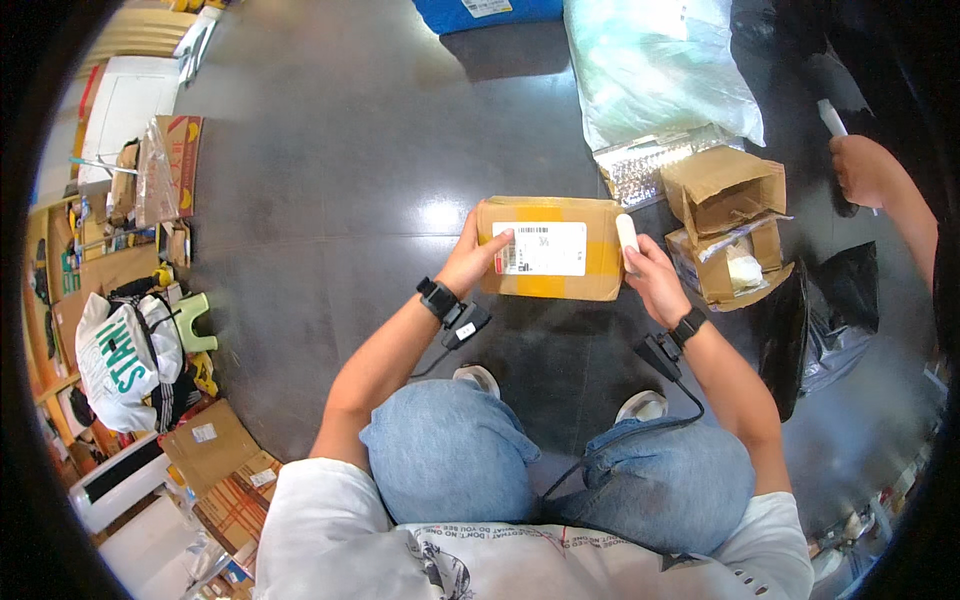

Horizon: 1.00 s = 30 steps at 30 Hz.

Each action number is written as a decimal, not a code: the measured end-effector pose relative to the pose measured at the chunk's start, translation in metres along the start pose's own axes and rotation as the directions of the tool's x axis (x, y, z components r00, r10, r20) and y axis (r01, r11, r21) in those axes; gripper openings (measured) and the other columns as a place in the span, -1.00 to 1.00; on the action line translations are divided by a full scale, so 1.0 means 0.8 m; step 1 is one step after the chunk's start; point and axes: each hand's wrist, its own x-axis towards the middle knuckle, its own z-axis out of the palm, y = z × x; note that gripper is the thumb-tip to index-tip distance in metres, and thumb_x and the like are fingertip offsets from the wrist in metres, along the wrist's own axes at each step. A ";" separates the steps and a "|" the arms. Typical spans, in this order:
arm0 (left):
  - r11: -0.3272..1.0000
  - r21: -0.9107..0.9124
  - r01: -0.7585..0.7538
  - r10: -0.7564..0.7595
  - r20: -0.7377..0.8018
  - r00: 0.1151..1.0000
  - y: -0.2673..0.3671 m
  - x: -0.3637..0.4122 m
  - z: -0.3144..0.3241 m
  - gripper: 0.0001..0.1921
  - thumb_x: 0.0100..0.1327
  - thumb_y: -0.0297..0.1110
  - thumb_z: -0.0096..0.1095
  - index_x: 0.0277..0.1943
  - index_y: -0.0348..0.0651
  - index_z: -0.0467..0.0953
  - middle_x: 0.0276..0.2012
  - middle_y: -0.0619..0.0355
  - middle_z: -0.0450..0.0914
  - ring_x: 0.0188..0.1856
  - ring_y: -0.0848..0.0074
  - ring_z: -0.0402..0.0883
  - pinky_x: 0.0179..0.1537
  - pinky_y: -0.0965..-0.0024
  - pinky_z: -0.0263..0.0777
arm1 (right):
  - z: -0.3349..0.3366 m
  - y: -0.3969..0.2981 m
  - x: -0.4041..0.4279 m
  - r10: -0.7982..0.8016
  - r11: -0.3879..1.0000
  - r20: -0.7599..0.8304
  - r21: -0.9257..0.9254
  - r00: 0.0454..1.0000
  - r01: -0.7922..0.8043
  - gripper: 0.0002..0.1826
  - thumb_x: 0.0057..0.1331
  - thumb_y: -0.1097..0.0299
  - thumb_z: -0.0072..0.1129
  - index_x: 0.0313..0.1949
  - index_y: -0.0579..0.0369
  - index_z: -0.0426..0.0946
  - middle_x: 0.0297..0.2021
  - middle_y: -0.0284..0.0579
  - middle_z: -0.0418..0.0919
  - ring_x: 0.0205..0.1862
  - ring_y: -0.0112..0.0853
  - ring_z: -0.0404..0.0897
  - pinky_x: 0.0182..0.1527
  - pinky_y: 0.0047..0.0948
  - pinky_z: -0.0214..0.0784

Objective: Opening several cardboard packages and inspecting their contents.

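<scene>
A taped cardboard box (547, 286) is held up above the floor in front of my knees, its white shipping label facing up. My left hand (481, 253) grips the box's left end, with the thumb lying over the label's edge. In my right hand (657, 279) is a small white tool (627, 234), pressed along or close beside the box's right end. Whether it has a blade cannot be seen. Both wrists carry black straps with cabled devices.
Opened cardboard boxes (724, 187) stand right of my right hand, beside black plastic bags (836, 330). A large translucent bag (664, 75) and a blue package (487, 16) lie ahead. Another person's hand (862, 172) holds a white tool at far right. Shelving (56, 300) lines the left.
</scene>
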 end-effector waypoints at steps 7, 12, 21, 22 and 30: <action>0.926 0.113 -0.360 0.365 -0.032 0.930 0.027 -0.024 0.009 -0.27 0.15 -0.42 0.30 0.30 -0.04 0.00 0.25 0.01 0.18 0.27 0.31 0.22 0.21 0.21 0.19 | -0.011 -0.008 -0.024 -0.177 0.938 -0.032 0.296 0.984 0.179 -0.72 0.39 0.33 -0.15 0.04 0.11 0.35 -0.22 -0.33 0.41 -0.10 -0.55 0.36 0.12 -0.28 0.15; 0.932 0.004 -0.363 0.363 -0.034 0.931 0.014 -0.022 0.013 -0.17 0.04 -0.42 0.41 0.30 -0.03 0.01 0.27 0.03 0.13 0.29 0.30 0.19 0.27 0.18 0.13 | -0.020 -0.014 -0.015 -0.204 0.939 0.009 0.283 0.979 0.193 -0.83 0.39 0.34 -0.13 -0.08 0.06 0.37 -0.12 -0.31 0.40 -0.02 -0.53 0.35 0.16 -0.31 0.12; 0.956 0.152 -0.252 0.248 0.041 0.968 0.011 -0.034 -0.002 -0.06 0.02 -0.32 0.44 0.37 -0.13 -0.07 0.29 -0.03 0.04 0.33 0.15 0.13 0.20 0.12 0.31 | -0.038 0.007 -0.026 -0.155 0.974 -0.055 0.160 0.986 0.162 -0.71 0.40 0.30 -0.16 0.04 0.13 0.29 0.12 -0.10 0.37 0.15 -0.32 0.35 0.19 -0.18 0.16; 0.955 0.151 -0.254 0.250 0.043 0.967 0.009 -0.033 -0.003 -0.06 0.02 -0.32 0.44 0.37 -0.13 -0.07 0.29 -0.03 0.04 0.33 0.15 0.13 0.20 0.12 0.31 | -0.032 0.007 -0.028 -0.134 0.983 -0.075 0.116 0.988 0.142 -0.73 0.40 0.28 -0.15 0.02 0.12 0.30 0.10 -0.08 0.38 0.14 -0.30 0.37 0.16 -0.20 0.20; 0.997 0.047 -0.059 0.057 0.044 0.997 0.005 0.003 0.006 -0.17 0.18 -0.20 0.32 0.36 -0.21 -0.08 0.15 -0.07 0.33 0.22 0.26 0.31 0.19 0.27 0.27 | -0.007 -0.010 -0.012 -0.016 0.998 -0.179 0.049 0.984 0.025 -0.82 0.42 0.24 -0.15 -0.12 0.02 0.37 -0.21 -0.34 0.47 -0.16 -0.54 0.44 -0.11 -0.43 0.32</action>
